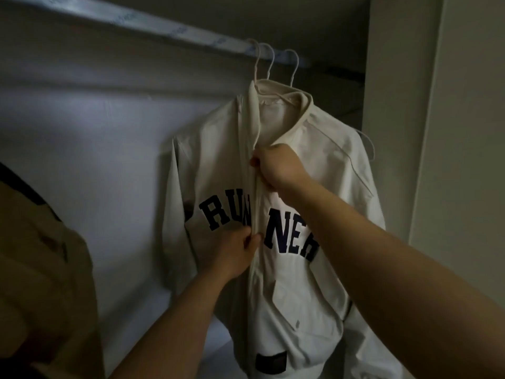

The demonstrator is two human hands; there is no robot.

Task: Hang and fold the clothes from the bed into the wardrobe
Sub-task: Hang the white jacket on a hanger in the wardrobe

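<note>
A cream zip jacket (300,283) with dark block letters across the chest hangs on a white hanger (293,67) from the wardrobe rail (164,28). My right hand (276,166) pinches the jacket's front at the zip line, just below the collar. Lower down, my left hand (237,250) pinches the zip edge between the letters. The zip is closed below my right hand and open above it up to the collar. What my right fingers hold at the zip is too small to tell.
Two more white hanger hooks (259,58) sit on the rail just left of the jacket's hanger. A tan garment (46,269) hangs at the left edge. The wardrobe's back wall (95,160) is bare, and a side panel (396,105) stands to the right.
</note>
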